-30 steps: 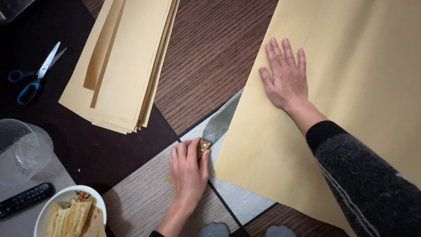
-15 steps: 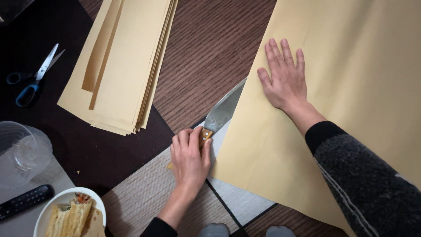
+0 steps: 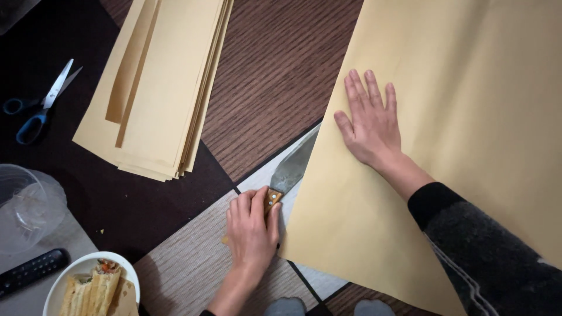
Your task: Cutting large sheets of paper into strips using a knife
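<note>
- a big sheet of tan paper (image 3: 468,117) covers the right side of the floor (image 3: 275,76), its left edge running on a slant from the top down toward the bottom.
- a stack of cut tan paper strips (image 3: 164,88) lies at upper left, well apart from the big sheet.
- the right hand (image 3: 370,120) lies flat on the big sheet near its left edge, fingers spread and gripping nothing; a dark grey sleeve (image 3: 492,257) covers the arm.
- the left hand (image 3: 252,231) is clamped round the wooden handle of a knife (image 3: 290,169), just beside the sheet's lower corner.
- the knife's wide blade points up and right, its tip slipped under the edge of the big sheet.
- a clear plastic container (image 3: 26,208) sits at the left edge.
- a white plate (image 3: 88,289) with wraps on it is at bottom left.
- blue-handled scissors (image 3: 41,99) lie at far left.
- a black remote (image 3: 32,270) rests beside the plate.
</note>
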